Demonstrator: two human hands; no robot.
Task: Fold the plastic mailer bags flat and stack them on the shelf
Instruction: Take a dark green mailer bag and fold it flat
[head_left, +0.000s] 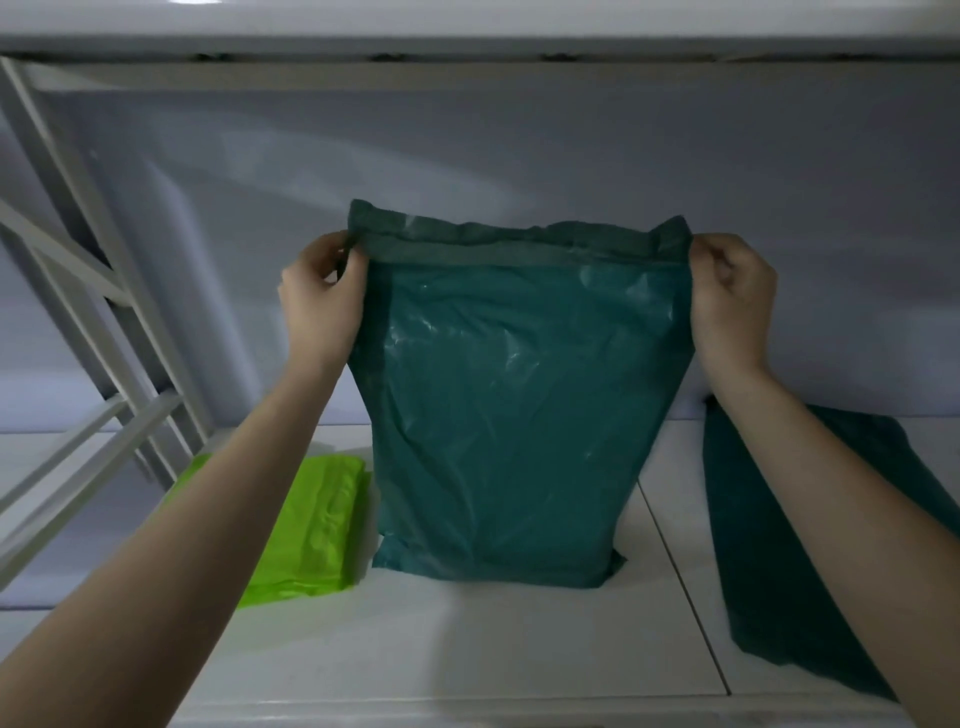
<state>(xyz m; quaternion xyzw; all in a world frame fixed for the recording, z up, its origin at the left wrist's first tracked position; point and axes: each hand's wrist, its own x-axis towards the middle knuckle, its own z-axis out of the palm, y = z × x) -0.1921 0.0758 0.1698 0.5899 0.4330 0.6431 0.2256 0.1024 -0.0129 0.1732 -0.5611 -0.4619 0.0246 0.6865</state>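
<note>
A dark teal plastic mailer bag (514, 415) hangs upright in front of me, its bottom edge resting on the white shelf (467, 639). My left hand (324, 291) pinches the bag's top left corner at the flap strip. My right hand (732, 296) pinches the top right corner. A folded bright green mailer bag (311, 525) lies flat on the shelf at the left, just beside the teal bag. Another dark teal bag (779, 545) lies on the shelf at the right, partly hidden by my right forearm.
A white metal frame with slanted bars (78, 312) stands at the left. A pale wall (519, 145) closes the back, and an upper shelf edge (467, 62) runs overhead. A seam (680, 582) splits the shelf surface right of the held bag.
</note>
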